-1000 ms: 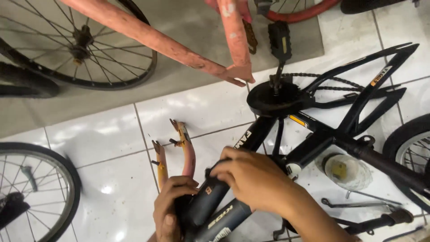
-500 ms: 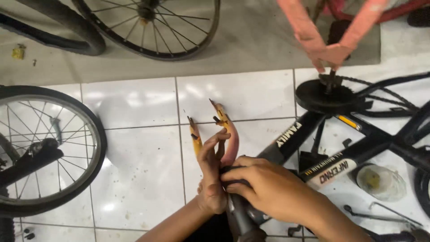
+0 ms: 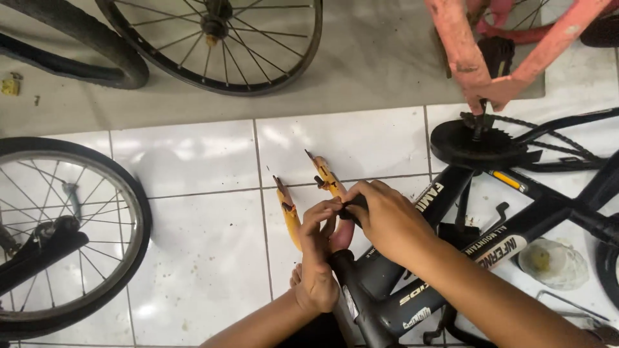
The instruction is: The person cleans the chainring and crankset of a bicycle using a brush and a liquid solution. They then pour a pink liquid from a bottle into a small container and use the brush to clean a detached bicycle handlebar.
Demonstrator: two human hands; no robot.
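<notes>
A view from above looks down on two bare hands working at the front of a black bicycle frame (image 3: 451, 258) that lies on a white tiled floor (image 3: 206, 258). Since half a second ago the left hand (image 3: 316, 270) has slid up from the head tube and now closes its fingertips around the root of a worn orange-yellow fork (image 3: 322, 193), whose two legs point away from the person and spread over the tiles. The right hand (image 3: 387, 219) (which was lower and flatter a moment ago) has curled over the top of the same joint, fingers pressed together around a small dark part I cannot identify. Both hands now meet at one spot, where the fork enters the frame, so the work has narrowed to that joint. The view has also swung left since a second ago, bringing more floor into sight. To the left, a loose spoked wheel (image 3: 64, 238) lies well apart from the fork tips, with bare tiles between. Ahead, a second wheel (image 3: 213, 38) rests on a grey mat (image 3: 361, 71). To the right, a faded red frame (image 3: 490, 58) stands over the black chainring (image 3: 477, 145), close to the right forearm. A small clear plastic tub (image 3: 551, 263) sits near the frame.
</notes>
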